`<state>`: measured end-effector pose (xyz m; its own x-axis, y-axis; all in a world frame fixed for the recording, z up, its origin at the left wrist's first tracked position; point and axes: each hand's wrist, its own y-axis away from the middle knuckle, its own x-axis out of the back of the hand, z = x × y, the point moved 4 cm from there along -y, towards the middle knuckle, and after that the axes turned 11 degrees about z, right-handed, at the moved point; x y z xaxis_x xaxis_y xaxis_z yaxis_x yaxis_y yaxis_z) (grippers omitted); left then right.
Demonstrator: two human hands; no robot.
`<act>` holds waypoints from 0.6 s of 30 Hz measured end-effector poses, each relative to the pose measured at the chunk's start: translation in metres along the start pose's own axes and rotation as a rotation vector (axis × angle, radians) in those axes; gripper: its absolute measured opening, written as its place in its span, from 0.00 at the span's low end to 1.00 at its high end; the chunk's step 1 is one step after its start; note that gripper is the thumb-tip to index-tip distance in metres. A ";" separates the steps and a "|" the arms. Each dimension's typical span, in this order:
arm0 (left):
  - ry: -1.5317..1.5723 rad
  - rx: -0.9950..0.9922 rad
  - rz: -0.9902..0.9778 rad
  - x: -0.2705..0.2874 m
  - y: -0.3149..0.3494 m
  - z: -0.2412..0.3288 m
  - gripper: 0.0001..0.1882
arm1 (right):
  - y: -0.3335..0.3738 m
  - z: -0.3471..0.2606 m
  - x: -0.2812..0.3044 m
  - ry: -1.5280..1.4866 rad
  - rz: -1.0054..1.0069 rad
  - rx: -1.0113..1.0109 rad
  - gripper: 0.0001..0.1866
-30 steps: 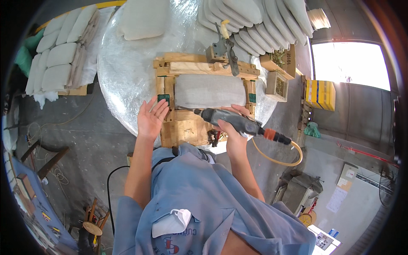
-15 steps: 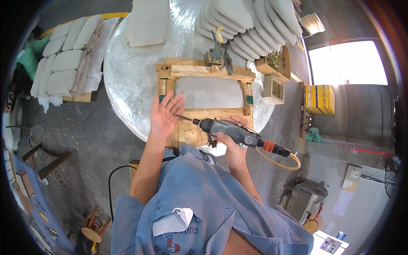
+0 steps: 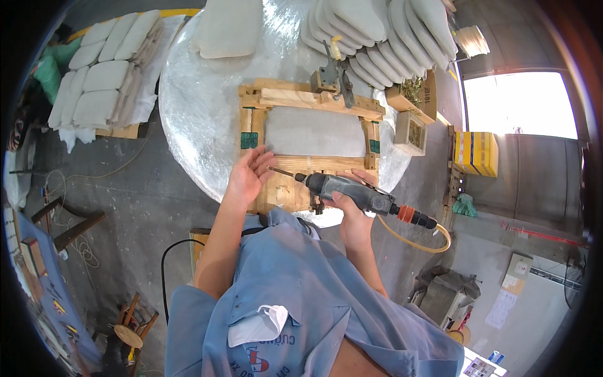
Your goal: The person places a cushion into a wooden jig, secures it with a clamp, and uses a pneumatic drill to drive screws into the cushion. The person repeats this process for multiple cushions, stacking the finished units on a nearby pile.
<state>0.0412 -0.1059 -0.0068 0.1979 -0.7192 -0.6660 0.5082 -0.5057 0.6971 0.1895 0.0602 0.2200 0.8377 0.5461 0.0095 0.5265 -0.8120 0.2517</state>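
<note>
A grey air screwdriver with an orange collar at its hose end lies across my right hand, whose fingers and thumb wrap round its body. Its long thin bit points left at my left hand. That hand is palm up, its fingers a little bent and the bit's tip close to them; nothing shows in it. Beyond both hands a wooden frame jig surrounds a grey padded panel. On the jig's far rail stands a metal toggle clamp with a yellow handle tip.
The jig rests on a round table wrapped in shiny film. Grey seat pads stack at its far right, beside boxes of small metal parts. Another pad lies far left. A yellow hose trails from the screwdriver.
My left hand's spread fingers have drawn closer together and bent near the bit's tip. The view has shifted slightly; my right hand keeps its hold on the air screwdriver.
</note>
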 end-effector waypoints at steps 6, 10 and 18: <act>0.091 0.191 -0.243 -0.001 0.015 -0.023 0.18 | -0.014 0.001 0.007 -0.067 0.036 -0.058 0.35; 0.201 0.150 -0.181 0.005 0.006 -0.025 0.11 | -0.018 0.002 0.006 -0.106 0.036 -0.086 0.35; 0.245 0.124 -0.104 -0.012 0.001 -0.025 0.08 | -0.025 0.007 0.004 -0.114 0.024 -0.050 0.35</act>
<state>0.0604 -0.0861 -0.0042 0.3544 -0.5313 -0.7695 0.4333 -0.6359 0.6386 0.1811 0.0814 0.2071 0.8624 0.4975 -0.0932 0.5008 -0.8118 0.3003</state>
